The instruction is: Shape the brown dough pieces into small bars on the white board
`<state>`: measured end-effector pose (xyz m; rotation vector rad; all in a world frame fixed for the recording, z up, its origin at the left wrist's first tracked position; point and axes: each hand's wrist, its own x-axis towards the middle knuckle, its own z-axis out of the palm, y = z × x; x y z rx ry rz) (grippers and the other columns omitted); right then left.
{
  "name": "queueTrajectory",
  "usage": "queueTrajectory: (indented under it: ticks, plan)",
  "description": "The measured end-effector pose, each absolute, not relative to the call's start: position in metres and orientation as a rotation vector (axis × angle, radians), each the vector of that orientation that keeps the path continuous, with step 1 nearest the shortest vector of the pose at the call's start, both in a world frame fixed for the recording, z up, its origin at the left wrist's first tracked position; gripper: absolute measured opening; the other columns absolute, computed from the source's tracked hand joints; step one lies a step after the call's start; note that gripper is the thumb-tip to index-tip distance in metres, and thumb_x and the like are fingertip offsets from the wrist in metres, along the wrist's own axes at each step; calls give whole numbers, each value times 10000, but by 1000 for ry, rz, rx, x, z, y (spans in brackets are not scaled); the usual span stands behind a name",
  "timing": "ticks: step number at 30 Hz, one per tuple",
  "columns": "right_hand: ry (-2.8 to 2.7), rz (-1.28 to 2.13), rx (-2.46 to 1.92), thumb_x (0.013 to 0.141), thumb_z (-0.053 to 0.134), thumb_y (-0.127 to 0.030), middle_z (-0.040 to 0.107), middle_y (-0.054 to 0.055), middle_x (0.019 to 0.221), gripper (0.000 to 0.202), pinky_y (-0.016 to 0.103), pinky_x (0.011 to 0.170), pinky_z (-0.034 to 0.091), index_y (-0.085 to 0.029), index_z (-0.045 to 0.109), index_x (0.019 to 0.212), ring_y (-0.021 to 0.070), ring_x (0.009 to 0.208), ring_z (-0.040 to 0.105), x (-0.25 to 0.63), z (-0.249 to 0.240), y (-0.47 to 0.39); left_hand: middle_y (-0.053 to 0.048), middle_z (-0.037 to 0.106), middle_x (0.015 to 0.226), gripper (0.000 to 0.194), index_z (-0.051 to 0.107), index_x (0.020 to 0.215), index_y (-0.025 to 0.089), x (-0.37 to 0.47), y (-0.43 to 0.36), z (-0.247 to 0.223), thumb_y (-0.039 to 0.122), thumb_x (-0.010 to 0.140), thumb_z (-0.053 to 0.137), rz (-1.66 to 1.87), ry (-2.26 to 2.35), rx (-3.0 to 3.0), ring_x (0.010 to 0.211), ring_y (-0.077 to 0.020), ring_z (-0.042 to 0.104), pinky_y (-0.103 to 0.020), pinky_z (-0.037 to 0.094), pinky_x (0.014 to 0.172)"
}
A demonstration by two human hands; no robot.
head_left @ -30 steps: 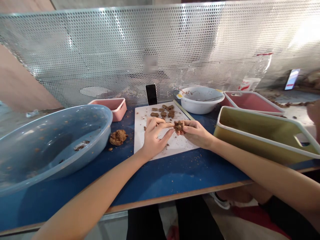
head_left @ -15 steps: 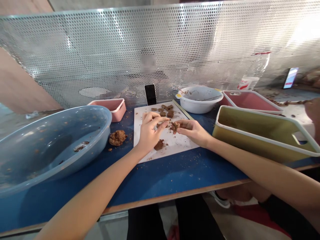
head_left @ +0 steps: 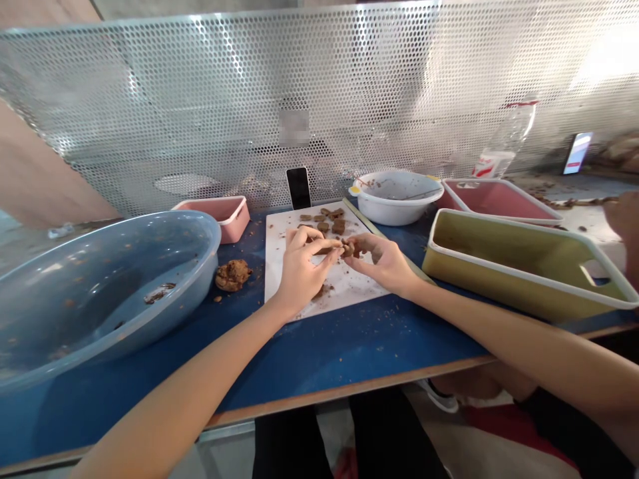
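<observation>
Over the white board (head_left: 279, 279), my right hand (head_left: 382, 261) grips a small lump of brown clay (head_left: 348, 248) between thumb and fingers. My left hand (head_left: 305, 263) meets it from the other side, thumb and forefinger pinched at the lump's left edge. Small shaped clay pieces (head_left: 338, 226) lie on the far part of the board. A flatter clay lump (head_left: 324, 290) sits partly hidden behind my left hand, with crumbs scattered around. Left of the board, a bigger clay lump (head_left: 233, 275) rests on the blue table (head_left: 319, 359).
A large blue basin (head_left: 200, 279) stands at left, a pink box (head_left: 234, 223) behind it. A phone (head_left: 298, 188) leans at the back. To the right are a white basin (head_left: 394, 207), a pink bin (head_left: 504, 199), a green bin (head_left: 499, 279), and a bottle (head_left: 504, 143). Another person's hand (head_left: 622, 219) shows far right.
My hands have come together, the left fingertips moving right onto the clay lump in my right hand. The view has shifted slightly.
</observation>
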<state>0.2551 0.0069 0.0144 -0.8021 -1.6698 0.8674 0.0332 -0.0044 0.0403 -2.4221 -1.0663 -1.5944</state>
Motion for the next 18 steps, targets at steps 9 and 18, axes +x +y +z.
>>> queueTrajectory:
  ticks: [9,18]
  plan:
    - [-1708,813,-820,901,885,-473,803,58,1049,364,444,913,580,-250,749,1156,247,961,722,254,18,2,-52,670,1017,151,873,1079,294,35,-6,38,422,1069,795,-1594,-1097,-2426,1049,-248,610,-437,569,958]
    - [-1745,734,-839,913,869,-470,807,55,1040,324,443,921,603,-260,767,1136,257,974,722,254,20,0,-49,671,1001,133,872,1060,296,35,-6,37,392,1079,783,-1570,-1071,-2442,1050,-249,607,-448,569,965]
